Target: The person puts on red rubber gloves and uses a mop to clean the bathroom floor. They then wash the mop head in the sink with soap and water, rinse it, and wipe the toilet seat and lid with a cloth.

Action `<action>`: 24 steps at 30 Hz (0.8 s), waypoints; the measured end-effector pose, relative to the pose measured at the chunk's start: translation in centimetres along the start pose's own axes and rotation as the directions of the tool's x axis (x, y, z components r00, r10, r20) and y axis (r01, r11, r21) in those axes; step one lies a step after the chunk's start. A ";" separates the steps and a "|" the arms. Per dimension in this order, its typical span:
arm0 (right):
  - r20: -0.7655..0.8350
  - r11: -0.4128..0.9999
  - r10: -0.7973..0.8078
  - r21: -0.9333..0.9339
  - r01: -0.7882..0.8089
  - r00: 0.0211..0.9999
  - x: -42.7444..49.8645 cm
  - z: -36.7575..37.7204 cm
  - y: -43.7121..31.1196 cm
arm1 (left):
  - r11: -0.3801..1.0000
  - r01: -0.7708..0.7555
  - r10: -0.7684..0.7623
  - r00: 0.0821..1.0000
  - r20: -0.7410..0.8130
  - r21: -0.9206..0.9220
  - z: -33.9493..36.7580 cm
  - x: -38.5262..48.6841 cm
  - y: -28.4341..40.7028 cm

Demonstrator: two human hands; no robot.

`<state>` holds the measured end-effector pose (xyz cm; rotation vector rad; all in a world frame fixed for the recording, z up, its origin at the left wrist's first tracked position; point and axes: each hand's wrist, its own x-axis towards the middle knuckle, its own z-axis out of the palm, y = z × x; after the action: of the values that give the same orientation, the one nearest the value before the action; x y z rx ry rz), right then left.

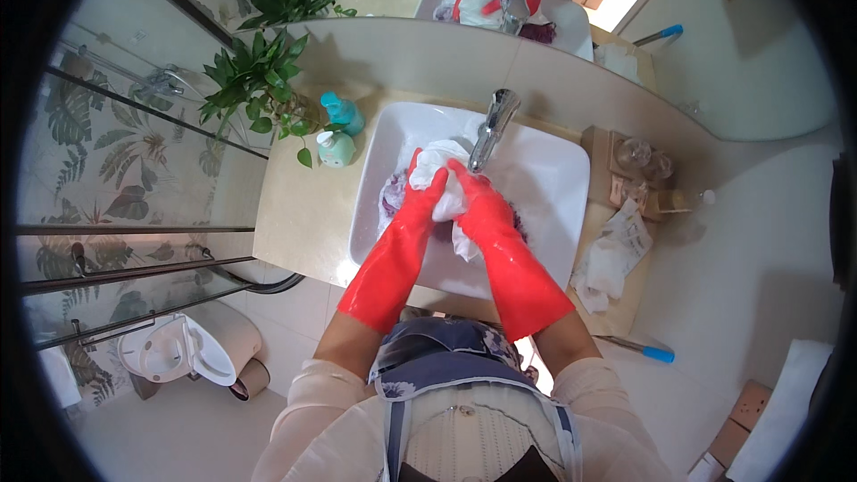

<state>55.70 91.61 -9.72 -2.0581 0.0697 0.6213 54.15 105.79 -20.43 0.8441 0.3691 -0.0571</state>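
Observation:
Both my hands wear long red rubber gloves and meet over a white rectangular washbasin [542, 214]. My left hand [426, 189] grips the left side of a bunched, wet white cloth [438, 164]. On the cloth's right side my right hand [473, 191] holds it too, just below the chrome faucet [494, 128]. Part of a white cloth hangs down between my forearms. A purple and white sudsy cloth [392, 197] lies in the basin left of my hands, and dark purple fabric shows beside my right forearm.
Two pump bottles, one blue [343, 114] and one pale green [336, 149], stand left of the basin by a leafy green plant [258, 80]. Right of it are a cardboard box with clear glass items [633, 154] and crumpled plastic packaging [612, 258]. A mirror rises behind the faucet.

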 end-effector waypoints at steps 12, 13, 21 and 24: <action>-0.103 0.776 0.359 0.586 -0.235 0.928 -5.7 -2.4 6.7 | 0.965 -0.071 0.065 0.997 0.035 0.252 7.0 2.9 -0.7; 0.014 0.636 0.366 0.727 -0.261 0.931 -5.5 -2.1 6.9 | 0.611 -0.156 0.143 0.986 0.085 0.777 7.4 2.6 -0.5; 0.018 0.340 0.109 0.939 -0.055 0.994 4.7 0.4 6.6 | 0.932 -0.058 0.050 0.998 0.031 0.359 5.1 0.9 -1.3; 0.083 0.400 0.252 0.898 -0.182 0.964 5.1 0.1 6.9 | 0.957 -0.044 0.057 0.998 -0.038 0.286 4.0 -0.6 -0.1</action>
<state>58.12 88.94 -17.54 -0.9737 0.6069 0.4936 54.72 102.73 -17.83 1.1422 0.3871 -0.0440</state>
